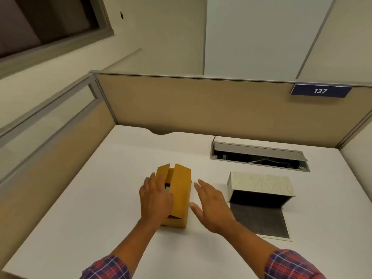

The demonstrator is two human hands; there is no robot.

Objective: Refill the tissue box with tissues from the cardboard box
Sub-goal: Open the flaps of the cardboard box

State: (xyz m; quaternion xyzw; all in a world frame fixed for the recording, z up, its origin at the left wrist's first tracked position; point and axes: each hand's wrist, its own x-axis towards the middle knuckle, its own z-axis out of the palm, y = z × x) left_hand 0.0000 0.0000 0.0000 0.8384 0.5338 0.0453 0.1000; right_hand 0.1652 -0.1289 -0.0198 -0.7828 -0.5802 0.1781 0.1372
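Note:
A small brown cardboard box (180, 192) stands in the middle of the white desk, its top flaps partly raised. My left hand (155, 198) lies flat over the box's left flap and left side, fingers spread. My right hand (211, 204) hovers open just to the right of the box, apart from it. The tissue box (259, 185), pale with a faint pattern, lies on its side at the right with its flap (259, 220) folded out toward me; its inside looks dark. No tissues are visible.
The white desk (100, 188) is walled by tan cubicle panels at the back and left. An open cable hatch (259, 156) is set into the desk behind the tissue box. A blue "137" sign (321, 91) hangs on the back panel.

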